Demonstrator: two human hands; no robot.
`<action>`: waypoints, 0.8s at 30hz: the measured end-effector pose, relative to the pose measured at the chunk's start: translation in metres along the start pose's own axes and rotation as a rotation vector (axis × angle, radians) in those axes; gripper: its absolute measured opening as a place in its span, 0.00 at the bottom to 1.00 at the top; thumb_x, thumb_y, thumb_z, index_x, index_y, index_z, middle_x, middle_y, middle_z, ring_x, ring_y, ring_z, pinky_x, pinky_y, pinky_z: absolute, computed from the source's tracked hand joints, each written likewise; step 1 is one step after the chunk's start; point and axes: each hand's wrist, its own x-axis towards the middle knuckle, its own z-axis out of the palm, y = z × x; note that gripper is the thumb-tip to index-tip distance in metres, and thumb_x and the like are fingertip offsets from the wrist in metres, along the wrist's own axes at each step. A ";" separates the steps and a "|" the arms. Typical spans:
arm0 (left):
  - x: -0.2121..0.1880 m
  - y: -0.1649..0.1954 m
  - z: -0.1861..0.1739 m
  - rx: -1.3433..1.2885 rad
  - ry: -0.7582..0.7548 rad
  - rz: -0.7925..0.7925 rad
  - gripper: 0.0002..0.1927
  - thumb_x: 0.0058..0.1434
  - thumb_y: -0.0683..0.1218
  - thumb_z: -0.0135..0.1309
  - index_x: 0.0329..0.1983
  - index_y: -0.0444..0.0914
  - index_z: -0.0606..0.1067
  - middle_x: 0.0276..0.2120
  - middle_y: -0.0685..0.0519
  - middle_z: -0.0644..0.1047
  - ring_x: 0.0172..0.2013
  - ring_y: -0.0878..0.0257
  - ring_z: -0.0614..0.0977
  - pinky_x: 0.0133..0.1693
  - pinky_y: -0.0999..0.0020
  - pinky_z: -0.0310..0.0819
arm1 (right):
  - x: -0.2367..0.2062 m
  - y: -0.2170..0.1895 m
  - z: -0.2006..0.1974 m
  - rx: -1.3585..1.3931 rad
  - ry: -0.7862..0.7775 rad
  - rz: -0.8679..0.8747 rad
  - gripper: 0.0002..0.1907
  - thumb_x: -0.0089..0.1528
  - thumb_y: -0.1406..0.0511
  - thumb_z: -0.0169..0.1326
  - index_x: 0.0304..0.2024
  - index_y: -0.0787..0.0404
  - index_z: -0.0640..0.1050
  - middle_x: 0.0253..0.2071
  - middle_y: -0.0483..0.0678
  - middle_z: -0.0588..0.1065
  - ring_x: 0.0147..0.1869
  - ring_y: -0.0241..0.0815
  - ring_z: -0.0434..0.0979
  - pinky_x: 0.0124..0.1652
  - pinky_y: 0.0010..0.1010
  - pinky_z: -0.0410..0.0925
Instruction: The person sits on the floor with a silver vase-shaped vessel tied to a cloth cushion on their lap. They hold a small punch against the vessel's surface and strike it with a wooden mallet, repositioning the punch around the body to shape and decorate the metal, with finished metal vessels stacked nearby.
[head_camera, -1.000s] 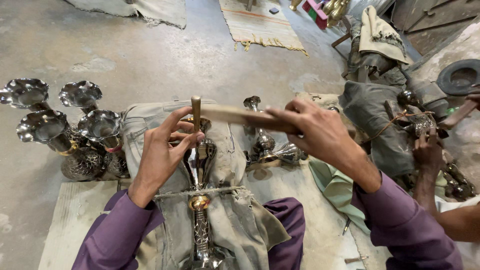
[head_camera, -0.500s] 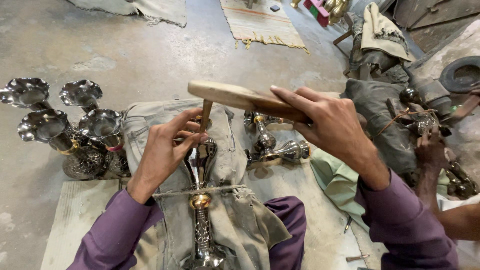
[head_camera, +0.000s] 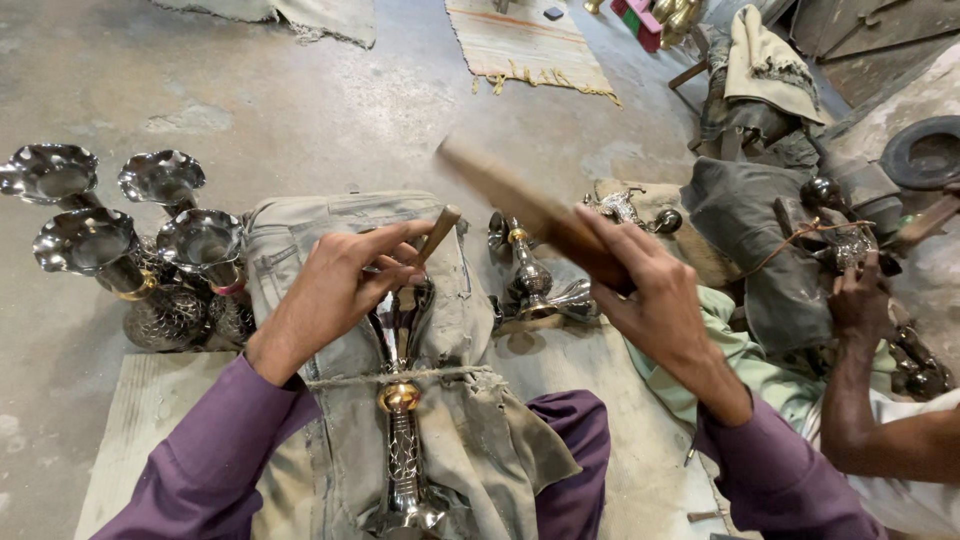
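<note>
A shiny metal vase (head_camera: 402, 440) with a brass ring lies on a grey cloth pad (head_camera: 470, 400) across my lap, tied down by a cord. My left hand (head_camera: 335, 285) grips a thin wooden-handled punch (head_camera: 438, 232) whose tip rests on the vase's upper part. My right hand (head_camera: 650, 290) is closed on a wooden mallet (head_camera: 520, 205), raised and blurred above and to the right of the punch.
Several silver fluted vases (head_camera: 120, 240) stand at the left on the concrete floor. More metal pieces (head_camera: 535, 280) lie beyond the pad. Another person's hand (head_camera: 858, 295) works on a metal part at the right, amid dark cloth and a woven mat (head_camera: 525, 45) farther off.
The mallet has swung up and back from directly over the punch to a raised, tilted position. My left hand keeps holding the punch on the vase.
</note>
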 end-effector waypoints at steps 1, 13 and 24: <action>0.000 0.001 -0.001 -0.004 -0.006 0.007 0.29 0.59 0.37 0.57 0.65 0.45 0.72 0.39 0.50 0.86 0.39 0.62 0.90 0.40 0.66 0.85 | -0.002 0.000 0.002 0.101 0.099 -0.073 0.43 0.52 0.73 0.59 0.71 0.50 0.64 0.58 0.56 0.74 0.56 0.57 0.79 0.52 0.45 0.73; -0.008 -0.001 -0.004 -0.001 -0.011 -0.004 0.27 0.60 0.43 0.59 0.64 0.46 0.72 0.39 0.50 0.86 0.38 0.61 0.90 0.36 0.64 0.84 | -0.012 0.010 0.006 -0.183 -0.108 0.152 0.41 0.54 0.72 0.63 0.70 0.49 0.70 0.49 0.51 0.80 0.45 0.50 0.81 0.45 0.40 0.75; -0.018 -0.013 0.000 0.019 0.029 -0.034 0.28 0.60 0.45 0.60 0.65 0.47 0.72 0.41 0.50 0.86 0.36 0.62 0.90 0.36 0.65 0.85 | -0.015 0.016 0.014 -0.144 -0.095 0.067 0.42 0.56 0.70 0.62 0.72 0.47 0.66 0.48 0.49 0.79 0.41 0.45 0.80 0.46 0.37 0.77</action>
